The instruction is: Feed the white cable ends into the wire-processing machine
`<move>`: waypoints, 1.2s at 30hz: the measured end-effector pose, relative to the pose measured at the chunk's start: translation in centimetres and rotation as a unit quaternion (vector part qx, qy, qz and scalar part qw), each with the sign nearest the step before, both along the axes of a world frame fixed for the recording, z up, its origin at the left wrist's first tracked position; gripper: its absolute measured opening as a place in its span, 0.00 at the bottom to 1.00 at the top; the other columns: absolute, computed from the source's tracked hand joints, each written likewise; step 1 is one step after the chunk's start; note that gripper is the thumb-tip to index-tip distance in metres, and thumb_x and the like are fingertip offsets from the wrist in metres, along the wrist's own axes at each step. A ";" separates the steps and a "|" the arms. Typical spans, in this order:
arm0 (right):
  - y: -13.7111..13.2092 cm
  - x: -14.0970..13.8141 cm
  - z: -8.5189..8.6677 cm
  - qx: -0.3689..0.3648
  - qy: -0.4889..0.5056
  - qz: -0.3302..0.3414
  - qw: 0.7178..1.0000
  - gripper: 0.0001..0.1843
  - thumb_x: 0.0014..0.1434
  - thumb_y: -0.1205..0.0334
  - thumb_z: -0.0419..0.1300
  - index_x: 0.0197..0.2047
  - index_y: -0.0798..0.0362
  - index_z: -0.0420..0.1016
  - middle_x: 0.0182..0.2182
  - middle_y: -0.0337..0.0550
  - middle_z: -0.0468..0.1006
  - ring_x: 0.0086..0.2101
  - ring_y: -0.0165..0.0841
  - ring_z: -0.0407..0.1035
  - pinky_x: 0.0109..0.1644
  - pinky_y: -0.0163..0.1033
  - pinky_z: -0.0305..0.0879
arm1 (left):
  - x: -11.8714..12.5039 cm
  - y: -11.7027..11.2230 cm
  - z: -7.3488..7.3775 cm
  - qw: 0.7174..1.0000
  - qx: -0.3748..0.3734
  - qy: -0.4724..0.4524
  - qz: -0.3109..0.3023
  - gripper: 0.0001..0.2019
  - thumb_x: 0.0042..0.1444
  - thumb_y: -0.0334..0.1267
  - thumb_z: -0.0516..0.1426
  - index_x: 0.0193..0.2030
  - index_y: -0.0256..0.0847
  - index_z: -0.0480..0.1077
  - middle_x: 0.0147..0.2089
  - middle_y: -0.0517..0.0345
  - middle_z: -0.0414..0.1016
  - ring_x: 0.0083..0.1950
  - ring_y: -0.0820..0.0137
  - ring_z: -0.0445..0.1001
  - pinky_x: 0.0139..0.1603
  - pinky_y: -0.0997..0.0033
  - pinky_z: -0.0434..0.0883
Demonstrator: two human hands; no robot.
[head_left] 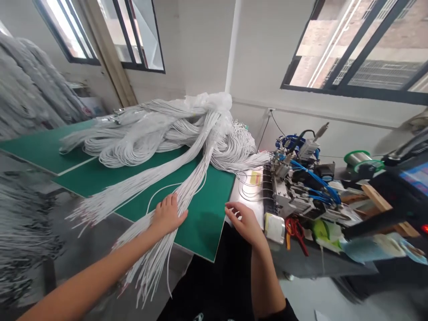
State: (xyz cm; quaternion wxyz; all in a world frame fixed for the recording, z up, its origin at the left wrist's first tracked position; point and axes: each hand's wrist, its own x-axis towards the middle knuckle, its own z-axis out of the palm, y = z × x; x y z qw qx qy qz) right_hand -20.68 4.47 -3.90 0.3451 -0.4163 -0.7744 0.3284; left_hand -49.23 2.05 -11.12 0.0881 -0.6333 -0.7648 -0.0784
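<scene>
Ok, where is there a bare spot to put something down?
The green mat is bare between the left hand, resting on the white cables, and the right hand. The far-left green board is bare beside the cable pile. Around the machine it is crowded with tools.

Bare left hand [166, 217] and right hand [245, 223], black sleeve [286, 312], black garment [217, 276].

A green mat [207, 223] covers the near part of the table, and a 2nd green mat [36, 149] lies beside it on the left. To the right stands a small metal machine [294, 196] with blue tubes [317, 178], and red-handled pliers [296, 229] lie just in front of it. Behind the machine is a wire spool [359, 158] with green rims. 2 dark-framed windows [361, 40] are in the white walls.
</scene>
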 end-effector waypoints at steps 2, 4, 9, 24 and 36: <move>1.4 -1.4 -0.8 -0.048 0.003 0.002 0.999 0.23 0.62 0.49 0.54 0.55 0.54 0.68 0.45 0.51 0.76 0.36 0.35 0.72 0.36 0.39 0.70 | 0.1 0.1 0.0 1.000 0.000 -0.017 0.004 0.38 0.56 0.53 0.48 0.67 0.28 0.52 0.65 0.34 0.58 0.65 0.51 0.57 0.60 0.54 0.57; 3.4 -2.8 -1.7 -0.094 -0.009 0.004 0.996 0.33 0.59 0.47 0.57 0.63 0.53 0.59 0.51 0.55 0.72 0.41 0.38 0.72 0.40 0.41 0.70 | 0.0 0.3 -0.2 0.999 -0.003 -0.039 0.004 0.39 0.55 0.54 0.48 0.67 0.29 0.53 0.66 0.34 0.57 0.66 0.50 0.56 0.61 0.52 0.56; 12.5 -8.9 -2.4 -0.215 -0.017 0.036 0.976 0.40 0.54 0.42 0.60 0.62 0.56 0.58 0.48 0.57 0.73 0.36 0.38 0.74 0.32 0.38 0.69 | -0.6 0.9 -1.5 0.993 -0.006 -0.114 -0.001 0.40 0.54 0.58 0.48 0.68 0.34 0.55 0.68 0.37 0.55 0.67 0.47 0.53 0.63 0.45 0.54; 22.3 -15.5 -1.2 -0.338 0.089 -0.077 0.934 0.08 0.46 0.65 0.63 0.31 0.56 0.69 0.31 0.48 0.76 0.34 0.38 0.73 0.34 0.39 0.71 | -3.3 0.4 0.3 0.925 -0.050 -0.376 -0.029 0.37 0.59 0.61 0.42 0.69 0.42 0.50 0.70 0.49 0.53 0.69 0.55 0.53 0.67 0.50 0.57; 10.4 -17.9 -3.1 -0.466 0.362 0.088 0.803 0.12 0.55 0.53 0.56 0.26 0.50 0.62 0.23 0.39 0.68 0.32 0.34 0.70 0.43 0.41 0.70 | -8.8 -0.5 3.1 0.836 -0.068 -0.545 0.000 0.31 0.58 0.58 0.45 0.61 0.39 0.62 0.61 0.47 0.67 0.61 0.61 0.68 0.57 0.65 0.69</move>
